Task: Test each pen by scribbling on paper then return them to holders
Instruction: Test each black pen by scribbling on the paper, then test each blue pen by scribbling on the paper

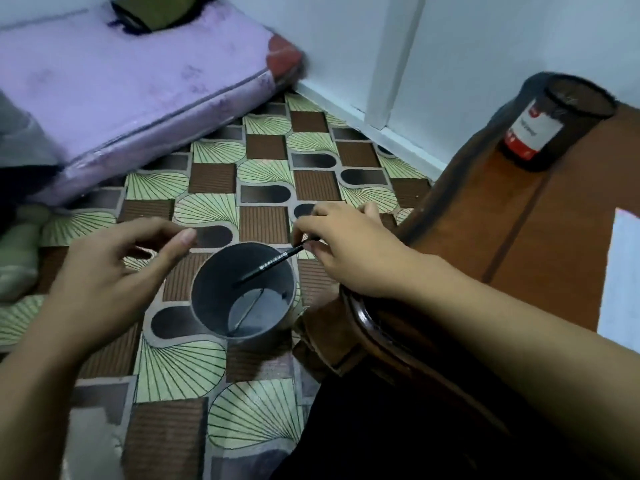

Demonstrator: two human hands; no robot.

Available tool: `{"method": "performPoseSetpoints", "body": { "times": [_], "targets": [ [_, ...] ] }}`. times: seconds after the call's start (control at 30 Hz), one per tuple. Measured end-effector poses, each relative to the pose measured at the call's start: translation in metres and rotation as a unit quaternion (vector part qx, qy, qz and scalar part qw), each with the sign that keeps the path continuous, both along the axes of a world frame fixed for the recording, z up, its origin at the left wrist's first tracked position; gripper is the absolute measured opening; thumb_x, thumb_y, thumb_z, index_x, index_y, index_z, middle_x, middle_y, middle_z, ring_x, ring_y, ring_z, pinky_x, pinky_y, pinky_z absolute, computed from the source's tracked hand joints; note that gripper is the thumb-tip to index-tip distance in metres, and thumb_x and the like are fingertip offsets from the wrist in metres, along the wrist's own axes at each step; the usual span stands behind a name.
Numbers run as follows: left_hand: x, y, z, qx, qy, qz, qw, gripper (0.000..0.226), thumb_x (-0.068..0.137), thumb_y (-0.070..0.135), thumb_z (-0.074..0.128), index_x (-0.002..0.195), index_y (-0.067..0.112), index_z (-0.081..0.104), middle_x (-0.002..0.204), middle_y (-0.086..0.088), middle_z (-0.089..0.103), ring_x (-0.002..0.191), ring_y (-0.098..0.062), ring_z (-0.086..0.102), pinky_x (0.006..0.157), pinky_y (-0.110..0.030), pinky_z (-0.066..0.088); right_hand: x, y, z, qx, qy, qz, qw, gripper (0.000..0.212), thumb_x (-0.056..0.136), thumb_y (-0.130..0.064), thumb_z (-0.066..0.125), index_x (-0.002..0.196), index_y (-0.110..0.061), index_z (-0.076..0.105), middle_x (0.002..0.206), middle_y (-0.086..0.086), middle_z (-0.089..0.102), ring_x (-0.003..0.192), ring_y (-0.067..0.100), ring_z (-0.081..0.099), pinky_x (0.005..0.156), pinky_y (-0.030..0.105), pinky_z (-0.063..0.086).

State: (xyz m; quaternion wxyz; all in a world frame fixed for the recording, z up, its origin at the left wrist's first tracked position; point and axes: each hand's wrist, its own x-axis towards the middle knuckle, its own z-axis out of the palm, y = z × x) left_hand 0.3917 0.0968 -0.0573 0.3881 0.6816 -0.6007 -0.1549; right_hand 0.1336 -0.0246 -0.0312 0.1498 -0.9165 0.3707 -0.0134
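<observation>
A grey round holder (211, 299) stands on the patterned floor, and something thin lies at its bottom. My right hand (349, 251) pinches the top end of a black pen (273, 263), whose tip slants down inside the holder. My left hand (114, 271) hovers to the left of the holder, fingers loosely curled and holding nothing. A second holder, dark mesh with a red and white label (550, 126), stands on the brown wooden table (540, 237) at the right. A white sheet of paper (623, 278) lies at the table's right edge.
A purple mattress (121, 88) lies on the floor at the back left. A white wall and skirting (398, 136) run behind the table. The patterned floor (207, 375) stretches in front of the grey holder. Dark cloth covers my lap at the bottom.
</observation>
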Motion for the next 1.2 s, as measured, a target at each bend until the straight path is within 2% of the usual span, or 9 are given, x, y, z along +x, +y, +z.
{"method": "performPoseSetpoints", "body": {
  "times": [0.17,0.37,0.5,0.6,0.7,0.83,0.9,1.07,1.2],
  "targets": [
    [0.014,-0.009,-0.008,0.031,0.01,0.037,0.999,0.041,0.093,0.067,0.054,0.097,0.031,0.072,0.091,0.018,0.072,0.085,-0.009,0.068,0.071,-0.03,0.052,0.045,-0.024,-0.016,0.047,0.034,0.051,0.997,0.021,0.104,-0.017,0.049,0.115,-0.03,0.062,0.114,-0.008,0.061,0.114,0.021,0.055,0.098,0.058,0.028],
    [0.008,-0.032,-0.017,0.043,0.018,0.041,0.998,0.033,0.094,0.062,0.059,0.098,0.031,0.071,0.092,0.015,0.072,0.084,-0.007,0.067,0.064,-0.034,0.056,0.054,-0.038,-0.026,0.145,0.03,0.049,0.988,0.028,0.108,-0.028,0.045,0.135,-0.03,0.052,0.133,-0.005,0.063,0.127,0.023,0.052,0.11,0.064,0.028],
    [-0.006,-0.045,-0.013,0.053,0.012,0.014,0.998,0.02,0.095,0.048,0.063,0.094,0.03,0.071,0.089,0.012,0.072,0.082,-0.009,0.067,0.064,-0.028,0.052,0.027,-0.04,-0.012,0.073,-0.042,0.047,0.995,0.018,0.104,-0.031,0.05,0.115,-0.028,0.064,0.112,-0.011,0.067,0.11,0.017,0.059,0.098,0.055,0.041],
    [-0.027,-0.058,0.001,0.04,-0.002,-0.022,0.999,0.019,0.095,0.048,0.064,0.09,0.031,0.071,0.087,0.014,0.072,0.081,-0.006,0.067,0.063,-0.011,0.046,-0.008,-0.033,-0.001,0.063,-0.149,0.021,0.987,0.017,0.1,-0.034,0.052,0.107,-0.027,0.066,0.099,-0.013,0.065,0.097,0.01,0.06,0.089,0.052,0.048],
    [-0.06,-0.071,0.021,0.016,-0.014,-0.071,0.997,0.016,0.092,0.046,0.062,0.089,0.033,0.071,0.086,0.015,0.072,0.08,-0.005,0.067,0.07,-0.022,0.05,-0.046,-0.022,0.008,0.048,-0.205,-0.025,0.977,0.017,0.099,-0.034,0.053,0.106,-0.027,0.067,0.099,-0.014,0.064,0.097,0.006,0.059,0.089,0.052,0.049],
    [-0.121,-0.084,0.053,-0.026,-0.033,-0.166,0.985,0.012,0.091,0.042,0.063,0.086,0.033,0.07,0.086,0.015,0.069,0.081,-0.006,0.064,0.064,-0.014,0.046,-0.103,-0.004,0.028,0.01,-0.25,-0.095,0.964,0.016,0.098,-0.035,0.056,0.106,-0.029,0.069,0.101,-0.016,0.065,0.095,0.003,0.061,0.088,0.05,0.05],
    [-0.153,-0.088,0.065,-0.046,-0.035,-0.212,0.976,0.013,0.094,0.042,0.065,0.088,0.032,0.07,0.087,0.014,0.07,0.08,-0.007,0.064,0.066,-0.019,0.048,-0.136,0.006,0.036,-0.003,-0.262,-0.134,0.956,0.015,0.099,-0.034,0.058,0.106,-0.029,0.07,0.101,-0.017,0.065,0.096,0.004,0.062,0.088,0.048,0.051],
    [-0.24,-0.094,0.081,-0.074,-0.055,-0.331,0.939,0.023,0.091,0.056,0.056,0.093,0.036,0.067,0.084,0.013,0.068,0.078,-0.011,0.065,0.067,-0.027,0.049,-0.218,0.04,0.049,-0.05,-0.305,-0.237,0.921,0.008,0.098,-0.024,0.065,0.1,-0.022,0.073,0.095,-0.011,0.068,0.088,0.007,0.063,0.075,0.025,0.054],
    [-0.31,-0.094,0.082,-0.047,-0.055,-0.404,0.912,0.017,0.096,0.053,0.057,0.094,0.038,0.066,0.087,0.013,0.067,0.083,-0.011,0.064,0.068,-0.028,0.05,-0.281,0.069,0.049,-0.101,-0.319,-0.318,0.887,0.008,0.097,-0.019,0.065,0.09,-0.021,0.068,0.088,-0.01,0.068,0.084,0.011,0.062,0.072,0.018,0.049]
  ]
}}
